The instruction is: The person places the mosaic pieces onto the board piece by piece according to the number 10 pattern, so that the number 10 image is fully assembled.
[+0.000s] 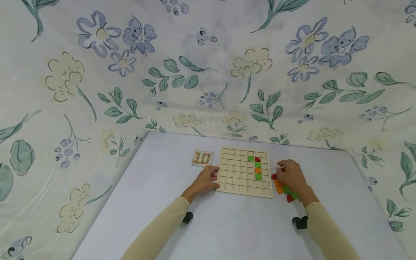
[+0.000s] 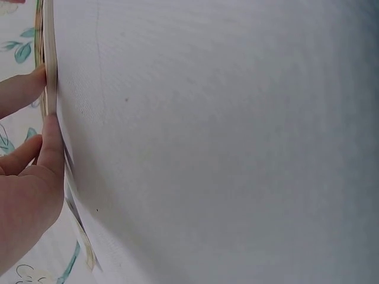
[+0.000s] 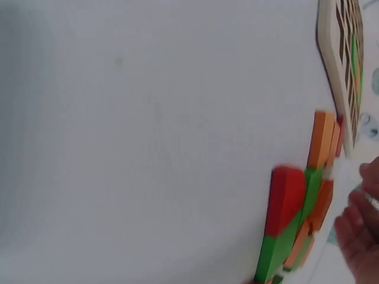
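Observation:
A square wooden grid board [image 1: 240, 191] lies on the table. Several green, orange and red pieces sit in its cells toward the right, among them an orange piece [image 1: 258, 170]. My left hand [image 1: 204, 181] holds the board's left edge, thumb nearer me and fingers farther along. The left wrist view shows fingertips against the pale edge [image 2: 51, 53]. Right of the board, my right hand [image 1: 291, 176] hovers above loose coloured pieces [image 1: 279, 188], fingers bent. A dark reddish patch shows at its fingertips; I cannot tell whether that is a piece.
A small card [image 1: 202, 158] with an orange and green checked pattern lies left of the board. The white table [image 1: 227, 224] meets a flower-printed cloth [image 1: 208, 83] behind. Black devices sit by the left wrist [image 1: 187, 217] and right wrist [image 1: 299, 222].

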The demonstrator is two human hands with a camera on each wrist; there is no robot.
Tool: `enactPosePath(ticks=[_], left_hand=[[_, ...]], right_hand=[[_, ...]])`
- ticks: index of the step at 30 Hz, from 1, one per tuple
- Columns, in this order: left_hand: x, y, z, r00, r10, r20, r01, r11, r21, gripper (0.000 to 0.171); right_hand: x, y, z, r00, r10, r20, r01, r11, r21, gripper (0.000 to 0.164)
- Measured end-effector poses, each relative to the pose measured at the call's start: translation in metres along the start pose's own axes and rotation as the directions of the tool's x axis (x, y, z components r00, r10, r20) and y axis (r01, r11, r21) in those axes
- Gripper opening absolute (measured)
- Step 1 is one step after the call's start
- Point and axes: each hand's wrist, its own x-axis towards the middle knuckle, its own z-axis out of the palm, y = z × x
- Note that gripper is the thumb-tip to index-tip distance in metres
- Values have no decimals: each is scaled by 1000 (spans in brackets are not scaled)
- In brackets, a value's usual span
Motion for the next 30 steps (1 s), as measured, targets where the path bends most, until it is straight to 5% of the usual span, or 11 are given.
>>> enactPosePath(ticks=[8,14,18,25,30], left_hand=[[0,-1,-1,1000,1,-3,-1,1000,-5,70],[1,-1,0,1000,-1,-3,1,1000,-9,69],[1,-2,0,1000,-6,4,6,1000,-12,70],[-1,-3,-1,1000,-6,10,6,1000,4,69],[0,-4,-1,1000,4,1,-4,1000,2,68]], right_hand=[[3,12,-7,985,144,97,-139,989,-48,32],[10,13,-6,987,87,136,-79,995,-64,18],[13,16,-7,984,48,169,-41,998,-48,28],[7,12,-6,987,116,112,-111,993,-45,42],[5,9,-5,993,91,72,-88,995,-44,29]])
